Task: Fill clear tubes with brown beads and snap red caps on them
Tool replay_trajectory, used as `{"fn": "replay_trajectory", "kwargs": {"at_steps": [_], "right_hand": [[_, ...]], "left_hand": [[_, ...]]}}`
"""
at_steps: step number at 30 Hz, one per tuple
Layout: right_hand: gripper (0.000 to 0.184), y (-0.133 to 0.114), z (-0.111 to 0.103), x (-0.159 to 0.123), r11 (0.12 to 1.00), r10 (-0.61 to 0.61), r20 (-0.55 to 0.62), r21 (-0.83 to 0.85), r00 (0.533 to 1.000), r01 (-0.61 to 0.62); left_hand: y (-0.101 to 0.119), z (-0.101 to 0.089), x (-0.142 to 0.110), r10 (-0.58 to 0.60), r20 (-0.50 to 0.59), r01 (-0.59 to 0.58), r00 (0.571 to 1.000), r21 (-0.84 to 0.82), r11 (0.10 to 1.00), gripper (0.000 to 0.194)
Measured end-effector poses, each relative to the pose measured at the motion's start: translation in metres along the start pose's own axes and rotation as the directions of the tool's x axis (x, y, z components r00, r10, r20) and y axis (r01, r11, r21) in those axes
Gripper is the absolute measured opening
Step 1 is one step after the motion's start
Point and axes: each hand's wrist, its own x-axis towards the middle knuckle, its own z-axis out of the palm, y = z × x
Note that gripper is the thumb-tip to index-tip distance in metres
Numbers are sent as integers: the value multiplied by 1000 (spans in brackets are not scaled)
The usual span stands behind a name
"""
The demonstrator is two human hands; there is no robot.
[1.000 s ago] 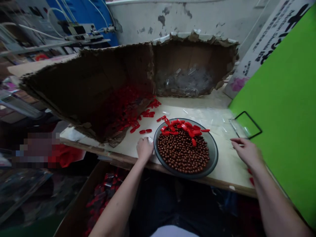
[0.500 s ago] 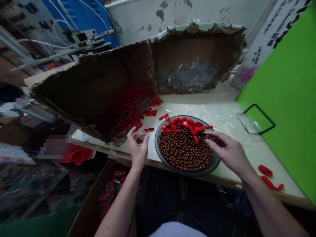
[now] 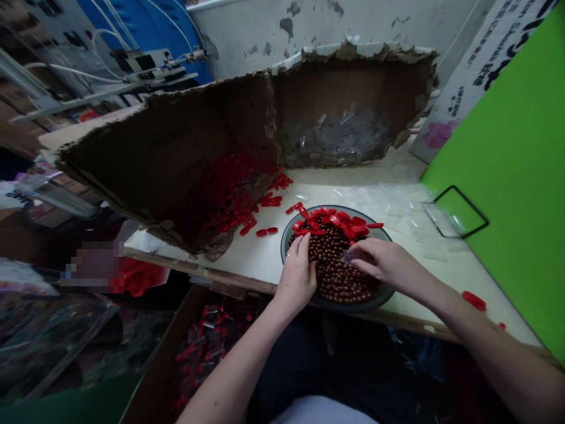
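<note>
A grey bowl (image 3: pixel 285 250) full of small round brown beads (image 3: pixel 338 274) stands at the table's front edge. Red plastic pieces (image 3: pixel 342 219) are heaped on the beads along the far side. Over the bowl's left part is my left hand (image 3: pixel 296 275), fingers extended close to a red piece, thumb apart; nothing shows in it. From the right, my right hand (image 3: pixel 382 259) reaches low over the beads, thumb and fingers pinched on a small clear plastic container (image 3: pixel 348 255). Part of that container is hidden by the fingers.
Behind the bowl, a torn cardboard box (image 3: pixel 119 165) holds many red pieces; another cardboard section (image 3: pixel 286 94) holds clear plastic pieces. A green panel (image 3: pixel 507 165) with a black handle stands on the right. Below the table, a carton (image 3: pixel 154 359) contains red-and-clear items.
My left hand has moved right, from beside the bowl to over it; the clear container it held no longer shows there. My right hand has moved left over the beads, now with a clear container.
</note>
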Motion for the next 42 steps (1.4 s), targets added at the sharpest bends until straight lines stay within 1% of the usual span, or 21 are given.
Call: {"fn": "replay_trajectory", "kwargs": {"at_steps": [2,4,6,7,9,11,14,16,18,20,22,24,26,28,30,31,32,34,37,39,42], "right_hand": [[12,10,0,5,973,-21,115,-227,993,46],[10,13,8,12,918,5,222,-387,975,83],[12,9,21,20,885,8,276,-450,961,122],[12,5,28,23,888,-13,281,-439,959,141],[15,-2,42,29,921,-63,262,-356,963,157],[18,-5,50,31,962,-77,218,-241,973,130],[21,0,52,29,999,-36,121,-20,992,39],[20,5,49,27,984,8,71,177,997,-21],[20,8,45,24,929,40,71,365,997,-64],[24,8,42,22,853,57,87,513,995,-94],[29,5,40,19,766,93,79,631,993,-122],[34,1,38,16,673,149,56,726,987,-143],[36,-5,35,13,595,189,33,791,981,-141],[36,-10,33,11,563,206,2,818,979,-120],[36,-15,31,10,575,208,-31,813,978,-97],[36,-17,30,10,589,203,-42,803,978,-88],[35,-18,29,9,608,192,-50,790,980,-79],[34,-19,26,8,667,156,-76,744,985,-48],[36,-20,17,7,800,56,-105,599,993,18],[36,-22,8,8,864,-20,-81,499,997,58],[23,-28,-4,10,913,-90,-19,399,996,90]], "left_hand": [[-1,-1,1,-40,43,38,998,48,998,66],[1,2,3,-59,93,52,994,74,996,72],[5,7,5,-72,125,61,990,88,994,76],[7,9,6,-83,135,70,987,93,993,77],[8,13,7,-104,150,89,983,101,991,78],[7,16,7,-108,154,93,982,101,991,76],[1,17,7,-71,136,62,988,70,996,75],[-3,17,7,-41,114,36,993,42,998,75],[-5,16,6,-22,84,21,996,12,1000,75],[-5,15,7,-3,47,4,999,-27,1000,73],[-5,13,7,13,5,-12,1000,-77,997,69],[-3,11,7,2,-24,-5,1000,-143,990,62],[1,11,9,-30,-11,26,1000,-259,966,52],[5,12,11,-54,51,70,997,-430,900,45],[10,15,14,-78,108,127,991,-582,803,41],[13,16,15,-95,120,150,988,-625,766,38],[14,17,16,-113,124,167,986,-644,747,34],[16,15,18,-132,116,175,985,-627,759,27],[15,7,18,-92,135,152,986,-548,823,26],[14,0,18,-42,181,128,983,-499,857,28],[13,-7,19,8,253,109,967,-447,888,30]]}}
